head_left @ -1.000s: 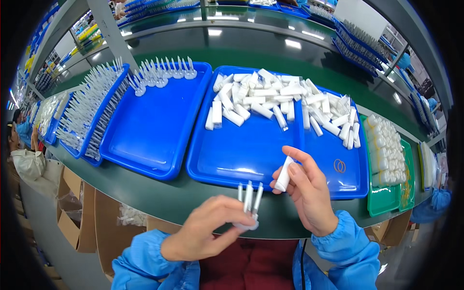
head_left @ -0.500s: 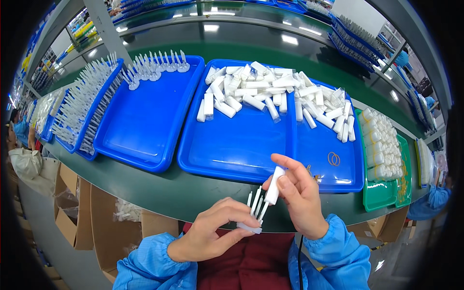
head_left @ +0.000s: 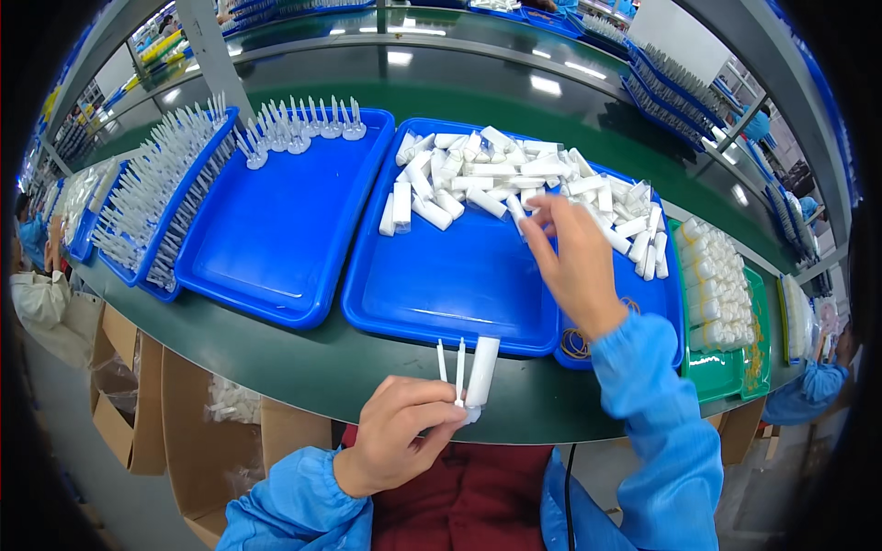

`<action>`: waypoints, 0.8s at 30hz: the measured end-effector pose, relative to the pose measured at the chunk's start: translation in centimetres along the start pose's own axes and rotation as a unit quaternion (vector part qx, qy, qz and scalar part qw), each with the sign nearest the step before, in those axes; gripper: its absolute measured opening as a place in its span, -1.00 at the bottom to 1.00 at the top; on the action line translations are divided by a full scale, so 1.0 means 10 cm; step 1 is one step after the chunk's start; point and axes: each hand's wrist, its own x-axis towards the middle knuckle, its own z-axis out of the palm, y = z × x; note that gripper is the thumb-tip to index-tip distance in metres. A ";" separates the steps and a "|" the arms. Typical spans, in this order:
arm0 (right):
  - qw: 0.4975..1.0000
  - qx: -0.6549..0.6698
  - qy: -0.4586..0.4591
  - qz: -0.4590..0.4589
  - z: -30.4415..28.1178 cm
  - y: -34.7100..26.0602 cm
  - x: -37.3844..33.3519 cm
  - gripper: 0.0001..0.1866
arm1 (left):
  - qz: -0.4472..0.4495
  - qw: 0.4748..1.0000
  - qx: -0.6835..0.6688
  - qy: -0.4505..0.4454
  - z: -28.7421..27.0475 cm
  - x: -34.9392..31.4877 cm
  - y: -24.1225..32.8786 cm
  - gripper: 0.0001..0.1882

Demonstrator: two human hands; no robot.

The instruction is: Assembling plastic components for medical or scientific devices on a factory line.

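My left hand [head_left: 404,427] pinches a white plastic prong holder near the table's front edge. Two thin white prongs [head_left: 460,372] stand bare on it. A wider white sleeve [head_left: 482,369] sits upright beside them, over the holder's right side. Above the divided blue tray [head_left: 441,308], my right hand [head_left: 577,262] reaches to the heap of white sleeves [head_left: 496,170]. Its thumb and fingers are curved and apart, at the end of one sleeve [head_left: 516,209] at the heap's front. Whether they touch that sleeve is hard to see.
To the left, a blue tray [head_left: 266,248] carries several clear-based spiked pieces [head_left: 299,129] along its far end; stacked trays of spikes [head_left: 156,202] stand beyond. Rubber bands [head_left: 575,343] lie in the right compartment. A green tray [head_left: 717,375] holds banded white bundles. Cardboard boxes [head_left: 211,450] sit below.
My right hand has let go of the white sleeve, which now stands on the holder, and has moved forward to the heap. My left hand still grips the holder, now tilted more upright.
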 end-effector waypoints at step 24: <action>0.894 0.341 -0.214 0.196 -0.48 -0.46 -0.58 -0.54 | -0.008 0.983 -0.111 -0.146 -0.10 0.17 0.15 -0.67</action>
